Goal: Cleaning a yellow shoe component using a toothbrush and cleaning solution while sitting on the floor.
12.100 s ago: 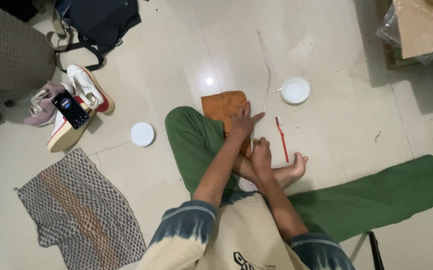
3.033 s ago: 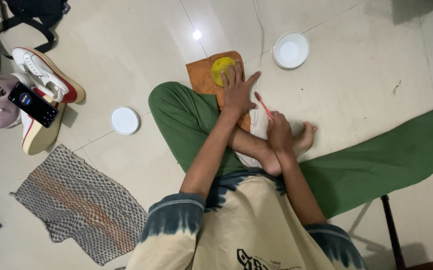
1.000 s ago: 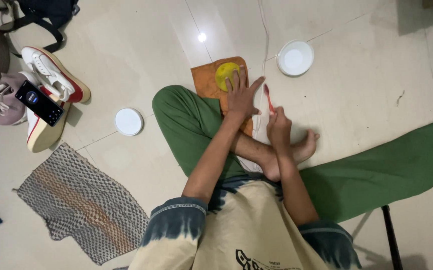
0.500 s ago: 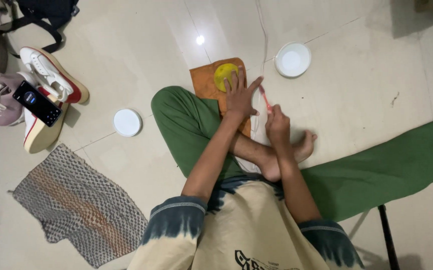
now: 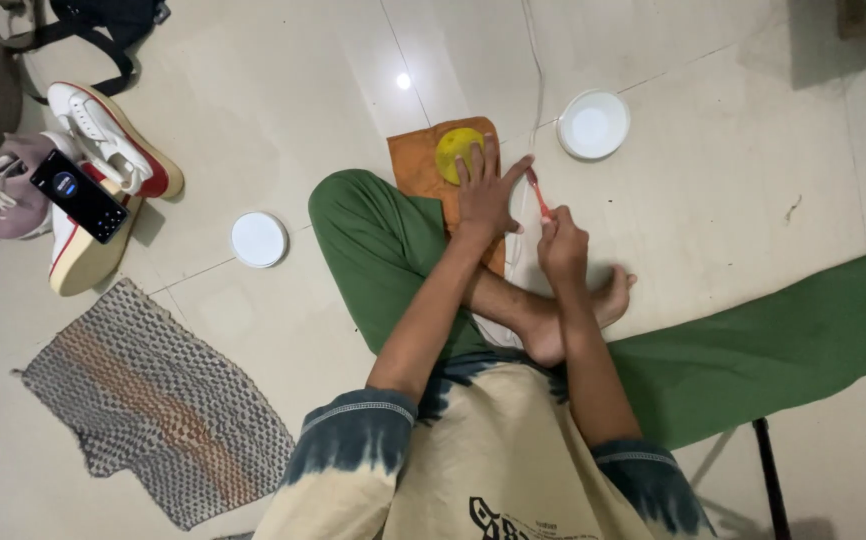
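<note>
On the floor, the left hand (image 5: 483, 190) lies spread, pinning the yellow fruit (image 5: 456, 152) at the board's (image 5: 415, 165) far edge, while the right hand (image 5: 563, 245) grips what looks like a red knife (image 5: 538, 192), poised for a steady cut.

Around the orange cloth (image 5: 419, 167): one yellow sponge (image 5: 456, 152), one red brush (image 5: 538, 193), two white round lids (image 5: 592, 124) (image 5: 258, 239), two sneakers (image 5: 113, 140) (image 5: 78, 255), one phone (image 5: 79, 196), one patterned mat (image 5: 158, 405).

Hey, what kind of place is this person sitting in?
Most likely a room at home. The person sits cross-legged on a pale tiled floor, with sneakers and a woven mat lying about, and the left hand pressing a yellow sponge on an orange cloth.
</note>
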